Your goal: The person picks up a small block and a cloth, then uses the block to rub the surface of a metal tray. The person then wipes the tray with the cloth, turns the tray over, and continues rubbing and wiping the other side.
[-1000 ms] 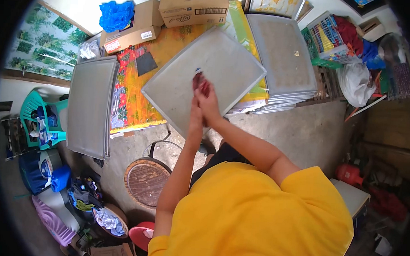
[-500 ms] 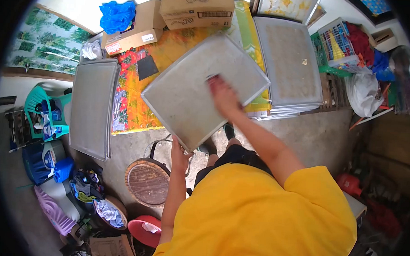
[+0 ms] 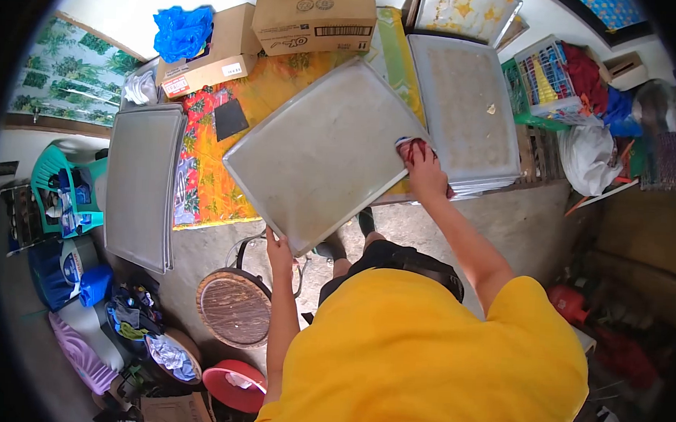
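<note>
A flat grey metal tray (image 3: 322, 149) with a raised rim lies tilted corner-wise, its far part over the table and its near corner past the table edge. My left hand (image 3: 279, 255) grips the rim at that near corner, fingers partly hidden underneath. At the right corner, my right hand (image 3: 427, 174) is closed round a dark red cloth (image 3: 413, 148) and presses it to the rim. Another stack of trays (image 3: 465, 111) sits just beyond that hand.
More trays (image 3: 142, 189) are stacked at the left. Cardboard boxes (image 3: 315, 15) and a dark square pad (image 3: 230, 120) rest on the flowered tablecloth (image 3: 200, 215). A round wooden stool (image 3: 233, 307) stands by my left arm, near a red basin (image 3: 233, 395).
My right hand has moved the cloth from the middle of the tray to its right corner. My left hand still holds the near corner, and the view has shifted slightly.
</note>
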A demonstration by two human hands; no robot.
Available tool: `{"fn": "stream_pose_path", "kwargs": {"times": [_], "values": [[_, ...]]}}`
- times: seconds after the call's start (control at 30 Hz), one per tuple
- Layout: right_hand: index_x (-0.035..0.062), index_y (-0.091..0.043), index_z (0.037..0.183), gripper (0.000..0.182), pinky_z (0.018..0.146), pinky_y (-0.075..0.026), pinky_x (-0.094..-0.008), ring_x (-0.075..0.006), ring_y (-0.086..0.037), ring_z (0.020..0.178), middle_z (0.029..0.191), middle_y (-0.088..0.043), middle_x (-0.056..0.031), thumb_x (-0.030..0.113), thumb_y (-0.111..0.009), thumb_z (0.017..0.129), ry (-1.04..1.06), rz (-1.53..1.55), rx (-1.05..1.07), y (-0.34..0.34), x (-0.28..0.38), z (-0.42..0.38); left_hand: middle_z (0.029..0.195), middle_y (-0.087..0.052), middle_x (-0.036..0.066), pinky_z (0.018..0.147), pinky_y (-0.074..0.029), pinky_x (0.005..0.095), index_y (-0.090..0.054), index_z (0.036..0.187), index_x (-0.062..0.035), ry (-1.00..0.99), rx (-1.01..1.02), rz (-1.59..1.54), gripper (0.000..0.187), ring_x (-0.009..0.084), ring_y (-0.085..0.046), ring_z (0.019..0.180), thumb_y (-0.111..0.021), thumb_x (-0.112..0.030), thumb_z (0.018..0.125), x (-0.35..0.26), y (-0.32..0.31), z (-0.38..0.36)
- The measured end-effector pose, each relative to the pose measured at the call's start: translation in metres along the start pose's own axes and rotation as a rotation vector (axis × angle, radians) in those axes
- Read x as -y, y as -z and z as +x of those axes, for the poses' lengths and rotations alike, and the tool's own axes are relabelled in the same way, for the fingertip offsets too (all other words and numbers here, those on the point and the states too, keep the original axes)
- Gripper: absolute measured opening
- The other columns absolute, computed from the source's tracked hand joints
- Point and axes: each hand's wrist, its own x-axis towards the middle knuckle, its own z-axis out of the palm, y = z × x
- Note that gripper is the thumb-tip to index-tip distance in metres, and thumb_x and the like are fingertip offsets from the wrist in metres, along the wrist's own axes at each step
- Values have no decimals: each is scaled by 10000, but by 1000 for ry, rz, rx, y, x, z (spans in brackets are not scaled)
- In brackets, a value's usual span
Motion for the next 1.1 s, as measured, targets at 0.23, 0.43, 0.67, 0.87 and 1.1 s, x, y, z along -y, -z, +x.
{"fn": "stream_pose_path", "kwargs": {"times": [0.23, 0.43, 0.67, 0.87, 1.1], "values": [[37, -423, 1355, 580, 752, -536, -443, -341, -611, 1016, 1321, -482, -273, 370, -545, 895, -30, -49, 60, -5, -3, -9, 755, -569, 74, 304, -351, 258, -252, 1496, -174, -220, -161, 124, 592, 102, -452, 471, -438, -74, 943, 49, 1, 38], [30, -402, 1365, 586, 780, -542, -422, -357, -589, 1072, 1324, -498, -251, 388, -521, 916, -6, -52, 80, -6, -6, 17, 1182, -591, 152, 767, -478, 263, -218, 1509, -148, 3, 21, 148, 628, 159, -604, 825, -448, -34, 936, -12, 10, 10], [2, -412, 1345, 560, 787, -536, -417, -348, -564, 1114, 1314, -502, -271, 367, -490, 927, 207, -28, -45, -9, 32, 116, 1330, -522, 145, 800, -457, 277, -214, 1507, -117, -112, 73, 93, 640, 148, -579, 810, -420, 26, 919, 14, 17, 26], [-2, -441, 1268, 501, 802, -529, -454, -358, -554, 1133, 1293, -500, -265, 358, -490, 924, 326, 127, -89, -16, 79, 226, 1095, -630, 181, 787, -443, 271, -212, 1511, -150, -169, -8, 112, 640, 157, -578, 772, -435, -26, 924, 6, 9, 15], [7, -446, 1210, 490, 801, -525, -464, -366, -582, 1040, 1162, -545, -243, 371, -534, 894, 386, 139, -77, -5, 161, 211, 1030, -608, 204, 423, -567, 351, -180, 1507, -279, 14, 3, 15, 651, 257, -629, 772, -426, -107, 929, -7, 6, 7]]}}
